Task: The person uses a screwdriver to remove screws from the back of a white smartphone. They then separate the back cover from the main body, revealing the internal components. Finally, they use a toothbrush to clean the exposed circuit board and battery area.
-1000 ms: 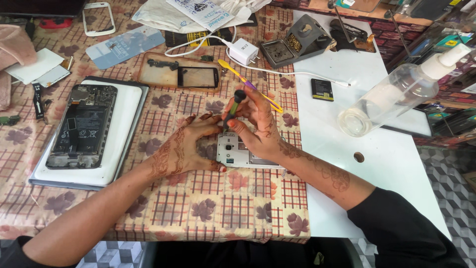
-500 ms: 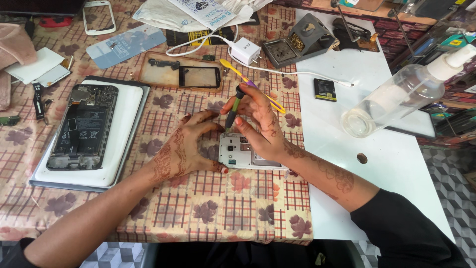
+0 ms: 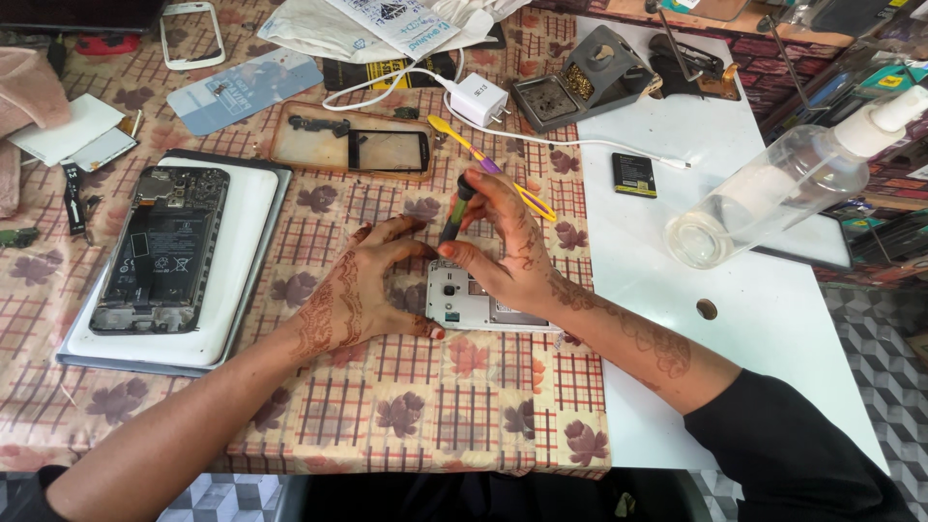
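Surface: brown floral checked tablecloth (image 3: 425, 425) beside white tabletop (image 3: 773, 338).
Left hand (image 3: 358, 290): my fingers spread, steadying white phone frame (image 3: 474, 307).
Right hand (image 3: 507, 246): my fingers clamped on dark slim screwdriver (image 3: 454, 217).
Floor: grey patterned tiles (image 3: 884, 329).

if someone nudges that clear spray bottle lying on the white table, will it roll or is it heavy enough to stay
The clear spray bottle lies on its side and looks round, so it would probably roll. It seems nearly empty, so likely light. The pump head may make it curve instead of rolling straight across the white table.
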